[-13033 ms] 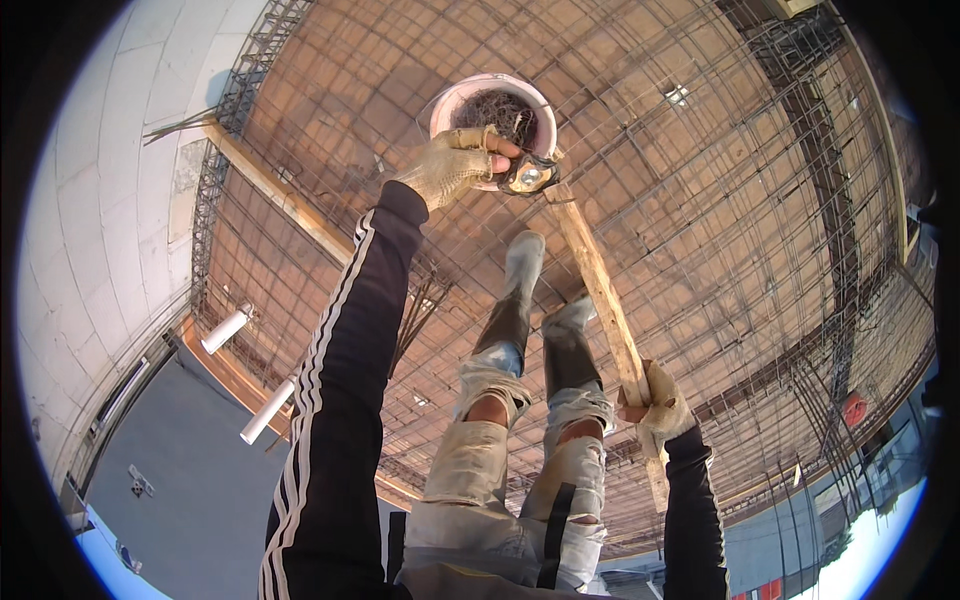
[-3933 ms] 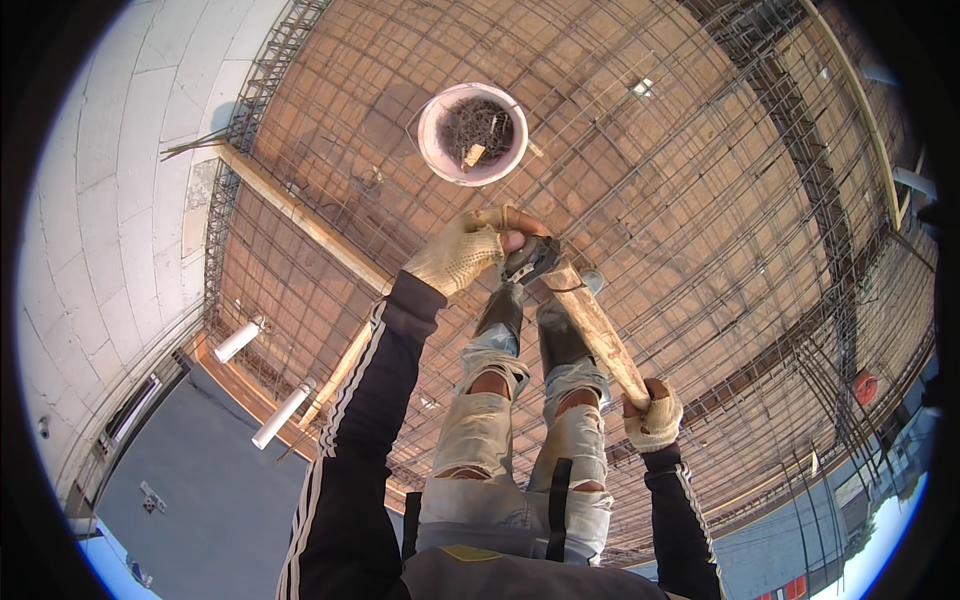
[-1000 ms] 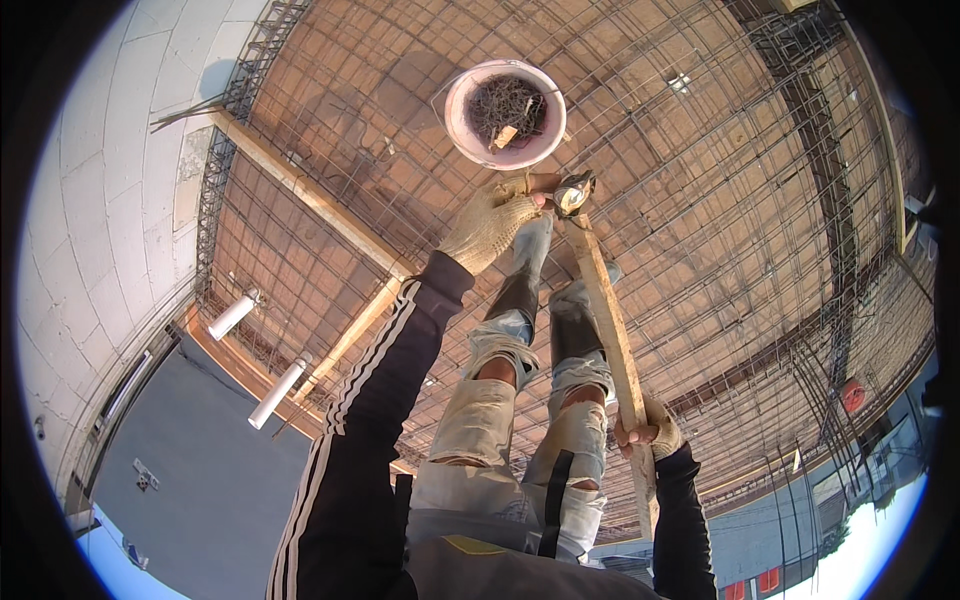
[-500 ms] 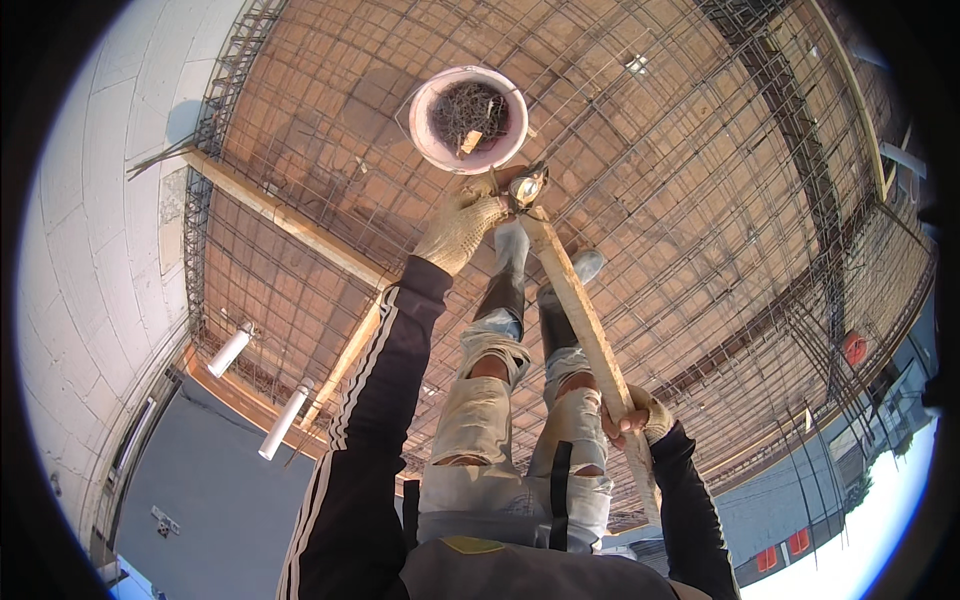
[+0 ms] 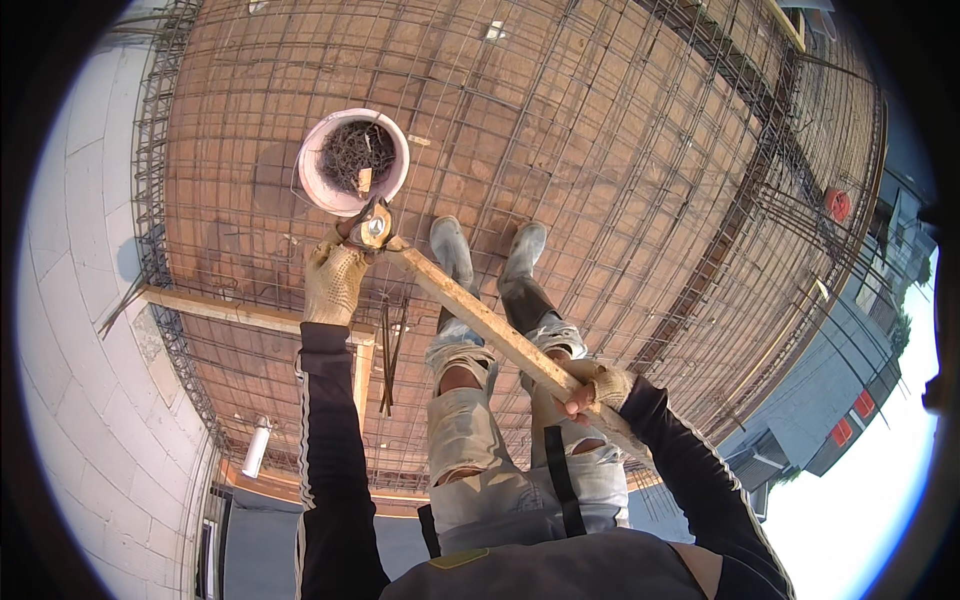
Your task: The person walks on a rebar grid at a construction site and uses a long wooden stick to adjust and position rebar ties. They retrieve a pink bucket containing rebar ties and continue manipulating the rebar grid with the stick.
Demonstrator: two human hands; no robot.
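Observation:
My left hand (image 5: 335, 280), in a knitted work glove, is closed at the far end of a long wooden batten (image 5: 490, 325). At its fingers is a small tool (image 5: 376, 226) with a round silver middle and dark and yellowish parts; its exact kind is unclear. My right hand (image 5: 600, 390), gloved with bare fingertips, wraps round the batten near its lower end. The batten slants across my legs from far left to near right. Just beyond my left hand a pale pink bucket (image 5: 309, 180) stands, holding tangled dark wire (image 5: 355, 150) and a wood scrap (image 5: 364, 180).
Rebar mesh (image 5: 600, 200) spreads over brown formwork panels under my boots (image 5: 452, 245). A timber (image 5: 225, 308) lies left, by loose bars (image 5: 390, 355). A pale block wall (image 5: 90, 250) borders the left; a white pipe (image 5: 257, 447) stands near it. Rebar cages (image 5: 740, 210) cross at right.
My view has turned, so the bucket and left hand sit further left. The batten slants more across my body, and both hands keep their hold.

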